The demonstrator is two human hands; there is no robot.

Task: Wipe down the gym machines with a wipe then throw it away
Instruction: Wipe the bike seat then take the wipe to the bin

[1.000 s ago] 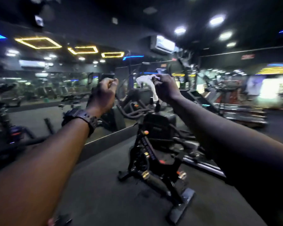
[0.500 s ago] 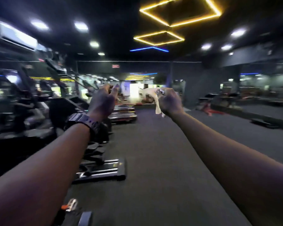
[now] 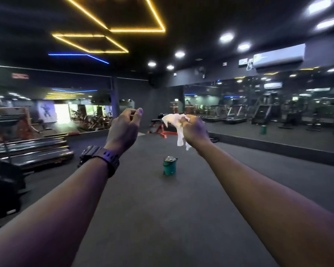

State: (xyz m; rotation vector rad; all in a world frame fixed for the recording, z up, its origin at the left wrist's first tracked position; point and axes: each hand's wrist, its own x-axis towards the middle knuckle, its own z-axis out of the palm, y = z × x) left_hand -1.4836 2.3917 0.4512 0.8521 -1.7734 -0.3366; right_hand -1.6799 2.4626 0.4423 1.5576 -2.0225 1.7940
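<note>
- Treadmills (image 3: pixel 33 149) line the far left, along the floor edge; not being touched.
- Left hand (image 3: pixel 123 130), watch (image 3: pixel 99 158) on its wrist, is raised in front, fingers curled, thumb against them, holding nothing. Judged idle.
- Bin (image 3: pixel 170 166), green with a metal lid, stands upright on the floor (image 3: pixel 181 218), between the two forearms in view and well ahead. Lid looks closed.
- Right hand (image 3: pixel 194 130) grips the wipe (image 3: pixel 175 125), crumpled at the fingers, loose tail hanging. Long axis near vertical, free end pointing down.
- Wipe is held up and clear of the body, probably for carrying to the bin; wiping seems done, disposal not yet.
</note>
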